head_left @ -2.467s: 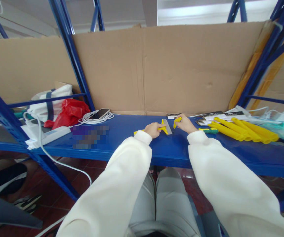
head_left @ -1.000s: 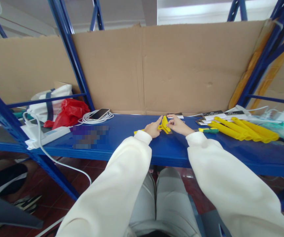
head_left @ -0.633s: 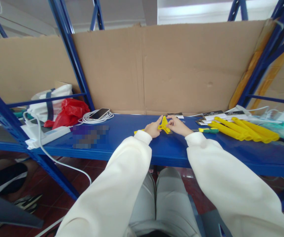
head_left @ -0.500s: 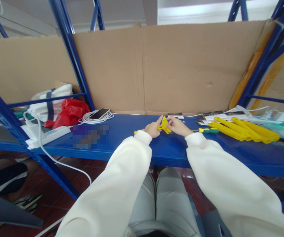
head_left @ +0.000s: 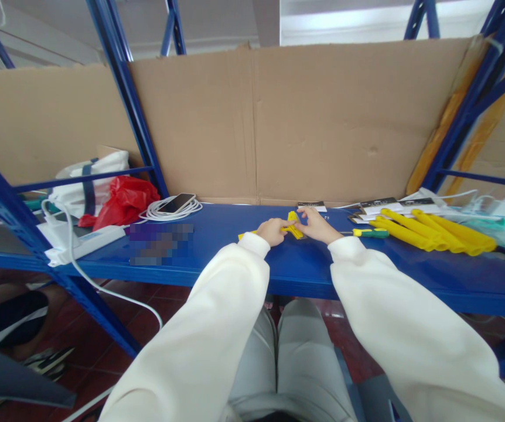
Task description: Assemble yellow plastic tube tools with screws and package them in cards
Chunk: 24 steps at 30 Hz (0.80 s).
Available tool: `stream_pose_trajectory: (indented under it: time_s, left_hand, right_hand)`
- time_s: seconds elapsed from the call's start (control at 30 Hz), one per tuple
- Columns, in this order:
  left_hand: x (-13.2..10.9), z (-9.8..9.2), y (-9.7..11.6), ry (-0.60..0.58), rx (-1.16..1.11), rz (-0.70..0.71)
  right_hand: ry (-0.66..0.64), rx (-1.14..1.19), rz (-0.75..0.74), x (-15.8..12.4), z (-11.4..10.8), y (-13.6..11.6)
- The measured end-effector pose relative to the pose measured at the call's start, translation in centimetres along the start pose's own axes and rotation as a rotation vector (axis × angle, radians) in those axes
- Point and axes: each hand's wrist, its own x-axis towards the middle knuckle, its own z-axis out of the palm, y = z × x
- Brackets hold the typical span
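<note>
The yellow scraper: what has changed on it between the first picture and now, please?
The right hand moved left and brought the small yellow piece onto the blade, now mostly covered. Whether it has let go is unclear. The left hand kept hold of the scraper; the screwdriver and yellow tubes did not move.

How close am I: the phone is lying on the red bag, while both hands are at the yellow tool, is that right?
Not quite: the head view shows the phone lying on the coiled white cable, not on the red bag. The left hand and right hand are indeed both at the yellow tool.
</note>
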Motion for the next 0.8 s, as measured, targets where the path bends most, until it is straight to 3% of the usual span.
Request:
stream_pose_trajectory:
  time_s: [0.13,0.3,0.43,0.57,0.8]
  left_hand:
    - [0.2,0.0,-0.1,0.002,-0.025,-0.003]
    - [0.4,0.0,-0.2,0.02,-0.037,0.02]
    - [0.5,0.2,-0.3,0.053,-0.029,0.031]
    - [0.6,0.3,-0.3,0.078,-0.017,0.03]
    - [0.2,0.2,-0.3,0.099,0.05,0.039]
  right_hand:
    - [0.012,0.052,0.094,0.0,0.1,-0.3]
    - [0.077,0.181,0.328,0.0,-0.5,-1.9]
    - [-0.088,0.35,0.473,-0.4,-1.5,-3.1]
    - [-0.249,0.496,0.517,-0.6,-1.9,-3.4]
    - [-0.272,0.6,0.549,-0.6,-1.8,-3.0]
